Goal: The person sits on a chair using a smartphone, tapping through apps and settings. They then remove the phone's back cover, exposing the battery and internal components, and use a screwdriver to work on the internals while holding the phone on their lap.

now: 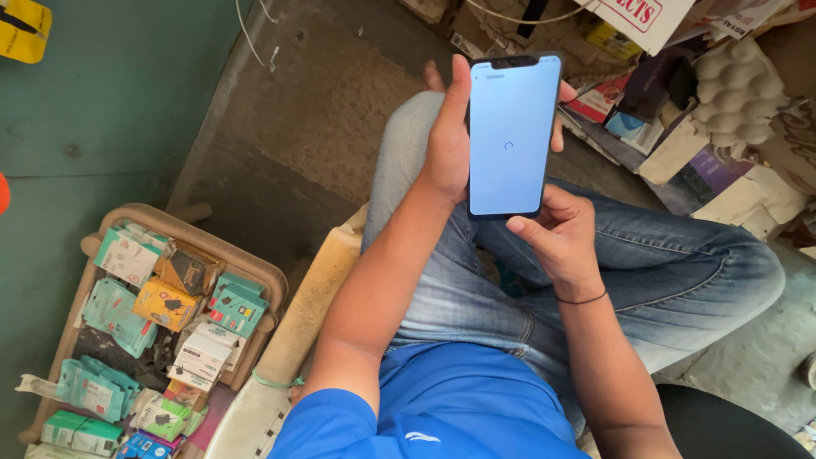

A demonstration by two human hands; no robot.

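1. Head view: I see the smartphone (510, 136) upright above the lap, its pale screen showing a loading ring.
2. My left hand (449, 140) grips its left edge; my right hand (557, 234) pinches the bottom corner.
3. I judge it a waiting step; next needs a steady hold.
4. Lower left, a basket (255, 268) of small boxes sits on the floor.

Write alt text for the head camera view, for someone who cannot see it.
A seated person in jeans holds a smartphone with a lit pale blue screen: the left hand grips its side, the right hand supports its bottom edge. On the floor to the left, a tray holds small boxes.
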